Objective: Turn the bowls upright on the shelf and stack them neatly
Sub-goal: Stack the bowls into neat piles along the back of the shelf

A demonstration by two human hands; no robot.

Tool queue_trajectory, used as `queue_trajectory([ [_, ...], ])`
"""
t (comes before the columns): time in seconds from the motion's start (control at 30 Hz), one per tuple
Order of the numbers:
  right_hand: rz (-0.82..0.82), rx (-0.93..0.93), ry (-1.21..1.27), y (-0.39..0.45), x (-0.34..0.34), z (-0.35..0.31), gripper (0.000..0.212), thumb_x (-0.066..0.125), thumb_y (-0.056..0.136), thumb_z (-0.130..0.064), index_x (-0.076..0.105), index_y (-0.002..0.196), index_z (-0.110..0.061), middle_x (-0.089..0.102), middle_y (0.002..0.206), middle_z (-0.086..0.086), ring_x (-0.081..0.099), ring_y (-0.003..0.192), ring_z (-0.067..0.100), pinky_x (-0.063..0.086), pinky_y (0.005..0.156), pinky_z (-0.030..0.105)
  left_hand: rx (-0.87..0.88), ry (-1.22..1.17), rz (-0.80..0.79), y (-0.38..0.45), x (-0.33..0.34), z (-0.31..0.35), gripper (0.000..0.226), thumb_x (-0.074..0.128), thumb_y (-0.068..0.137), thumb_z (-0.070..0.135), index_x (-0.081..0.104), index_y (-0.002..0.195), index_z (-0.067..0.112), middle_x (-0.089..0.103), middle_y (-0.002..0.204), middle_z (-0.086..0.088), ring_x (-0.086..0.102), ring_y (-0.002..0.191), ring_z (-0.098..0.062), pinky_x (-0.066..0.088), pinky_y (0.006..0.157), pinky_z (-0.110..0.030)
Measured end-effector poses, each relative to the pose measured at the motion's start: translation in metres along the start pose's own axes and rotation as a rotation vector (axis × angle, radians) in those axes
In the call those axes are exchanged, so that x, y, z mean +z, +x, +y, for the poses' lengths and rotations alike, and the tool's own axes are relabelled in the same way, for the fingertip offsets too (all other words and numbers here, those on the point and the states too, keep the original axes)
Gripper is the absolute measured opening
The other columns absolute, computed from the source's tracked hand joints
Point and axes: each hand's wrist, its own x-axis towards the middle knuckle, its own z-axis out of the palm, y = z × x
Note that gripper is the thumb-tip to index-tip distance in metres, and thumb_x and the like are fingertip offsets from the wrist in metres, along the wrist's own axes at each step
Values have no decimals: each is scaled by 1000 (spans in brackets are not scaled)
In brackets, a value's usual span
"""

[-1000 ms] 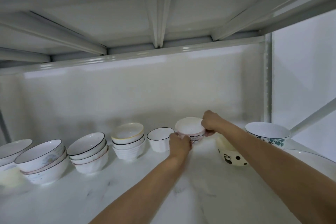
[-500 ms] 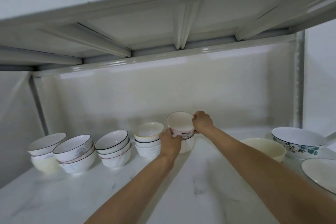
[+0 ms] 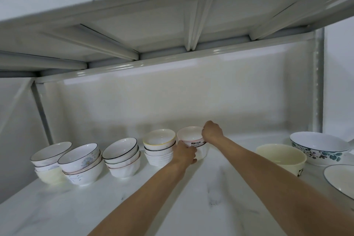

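Note:
A small white bowl with a pink rim and a label (image 3: 189, 135) sits upright on top of another white bowl (image 3: 203, 151) at the back middle of the white shelf (image 3: 172, 197). My left hand (image 3: 185, 153) grips its near left side and my right hand (image 3: 211, 132) grips its right rim. To the left stand several stacks of upright bowls: a yellow-rimmed stack (image 3: 160, 145), a black-rimmed stack (image 3: 122, 156), a floral stack (image 3: 82, 163) and a far-left stack (image 3: 50, 161).
To the right stand a cream bowl (image 3: 280, 157), a large floral bowl (image 3: 319, 147) and a plate (image 3: 340, 180) at the right edge. The upper shelf hangs low overhead. Metal posts stand at the back corners.
The pink-rimmed bowl was carried left and lowered onto the white bowl beside the yellow-rimmed stack. The camera view shifted, showing more of the left stacks.

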Motion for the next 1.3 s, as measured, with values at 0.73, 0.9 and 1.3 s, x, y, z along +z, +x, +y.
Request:
queue_trajectory([
  [0.73,-437,135,-233,-40,-156,107,33,58,94,-29,62,118,-6,65,111,11,61,93,21,51,94,36,-183,-45,-576,-58,102,2,37,52,98,29,41,125,6,46,116,-11,69,81,-29,58,85,-43],
  [0.9,-496,208,-297,-50,-170,127,46,61,93,-35,60,121,1,65,118,17,64,103,32,54,93,45,-200,-116,-643,-67,130,3,50,49,98,37,38,131,2,46,124,-17,71,78,-30,61,77,-38],
  [1.3,-555,263,-87,-52,-166,121,31,48,92,8,52,122,17,58,116,41,67,78,42,60,60,45,-174,-188,-394,-61,124,2,43,48,94,18,37,129,-3,53,114,-23,67,71,-30,61,63,-36],
])
